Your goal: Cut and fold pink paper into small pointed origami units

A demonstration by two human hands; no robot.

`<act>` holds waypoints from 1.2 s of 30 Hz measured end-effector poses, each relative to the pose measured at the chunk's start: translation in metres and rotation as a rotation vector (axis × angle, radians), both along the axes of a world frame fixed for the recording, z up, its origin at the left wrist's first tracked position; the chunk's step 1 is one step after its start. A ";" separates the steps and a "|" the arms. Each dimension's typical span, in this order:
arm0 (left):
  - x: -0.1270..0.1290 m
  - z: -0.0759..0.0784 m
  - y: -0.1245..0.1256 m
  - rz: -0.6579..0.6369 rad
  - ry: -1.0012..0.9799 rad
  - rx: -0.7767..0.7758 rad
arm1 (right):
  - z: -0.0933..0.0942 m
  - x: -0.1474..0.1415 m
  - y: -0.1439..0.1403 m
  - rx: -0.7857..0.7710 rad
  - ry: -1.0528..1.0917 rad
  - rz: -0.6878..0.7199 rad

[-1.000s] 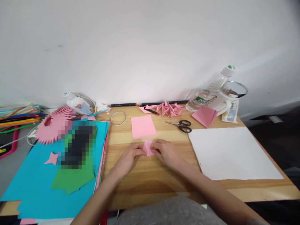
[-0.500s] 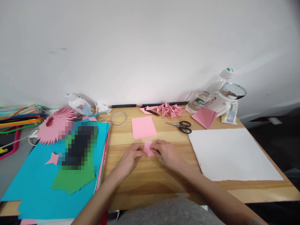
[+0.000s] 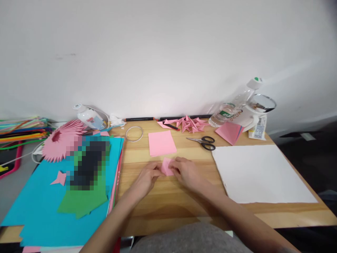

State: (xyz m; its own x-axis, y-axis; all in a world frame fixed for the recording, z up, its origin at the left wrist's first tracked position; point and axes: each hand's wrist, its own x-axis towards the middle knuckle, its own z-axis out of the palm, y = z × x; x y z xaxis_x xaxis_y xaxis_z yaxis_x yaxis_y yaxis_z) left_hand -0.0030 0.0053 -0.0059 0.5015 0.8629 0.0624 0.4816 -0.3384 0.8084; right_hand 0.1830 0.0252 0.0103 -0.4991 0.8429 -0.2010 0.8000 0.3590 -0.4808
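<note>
Hands — left (image 3: pixel 147 175), right (image 3: pixel 185 171) — pinching folded pink paper (image 3: pixel 167 166), fingers curled.

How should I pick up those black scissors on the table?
Take the scissors by the black loops, coming from the right. They lie flat and closed, loops to the right, blades pointing left, so your fingers stay off the sharp tips.

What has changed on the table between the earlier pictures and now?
Almost nothing. Both hands, left hand and right hand, stay on the small pink paper and keep it pressed on the table; only the fingers shift slightly. Nothing was picked up or let go. The pink sheet, scissors and white sheet lie as before.
</note>
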 end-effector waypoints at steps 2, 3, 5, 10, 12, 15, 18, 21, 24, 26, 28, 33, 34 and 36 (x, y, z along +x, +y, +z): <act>0.001 0.004 0.000 -0.004 0.001 -0.027 | -0.001 0.000 0.000 0.003 0.007 0.001; 0.002 0.005 -0.001 -0.004 0.007 -0.038 | -0.001 0.000 0.000 0.005 0.010 0.000; 0.002 0.006 -0.001 -0.001 0.029 -0.052 | -0.002 0.001 0.000 0.009 0.010 0.000; 0.005 0.012 -0.006 0.044 0.060 -0.105 | -0.003 0.001 -0.001 0.024 0.021 0.006; 0.009 0.016 -0.011 0.095 0.084 -0.130 | -0.004 0.001 0.000 0.024 0.025 0.004; 0.016 0.016 -0.024 0.151 0.258 -0.044 | -0.008 0.002 0.000 0.023 0.022 0.003; 0.023 0.002 -0.041 0.034 0.450 0.207 | -0.011 0.003 0.000 0.025 0.040 0.000; 0.029 -0.017 -0.057 -0.062 0.652 0.498 | -0.011 0.003 0.000 0.020 0.057 -0.012; 0.036 -0.029 -0.066 -0.031 0.823 0.634 | -0.010 0.002 -0.001 0.012 0.069 -0.035; 0.039 -0.033 -0.070 0.023 0.857 0.675 | -0.010 0.001 -0.002 0.013 0.077 -0.065; 0.039 -0.034 -0.072 0.046 0.852 0.703 | -0.011 0.001 -0.003 0.014 0.080 -0.092; 0.027 -0.031 -0.071 -0.023 0.817 0.680 | -0.015 0.002 -0.004 0.020 0.113 -0.104; 0.025 -0.030 -0.070 -0.031 0.810 0.677 | -0.015 0.002 -0.004 0.022 0.117 -0.107; 0.024 -0.028 -0.069 -0.029 0.798 0.686 | -0.015 0.002 -0.005 0.023 0.110 -0.113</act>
State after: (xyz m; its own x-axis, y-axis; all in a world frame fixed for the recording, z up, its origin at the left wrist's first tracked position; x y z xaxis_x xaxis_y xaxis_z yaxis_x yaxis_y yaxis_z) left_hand 0.0211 -0.0635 -0.0343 0.6322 0.7548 0.1751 0.7744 -0.6233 -0.1090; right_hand 0.1853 0.0205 -0.0044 -0.4186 0.8988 -0.1301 0.7789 0.2816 -0.5604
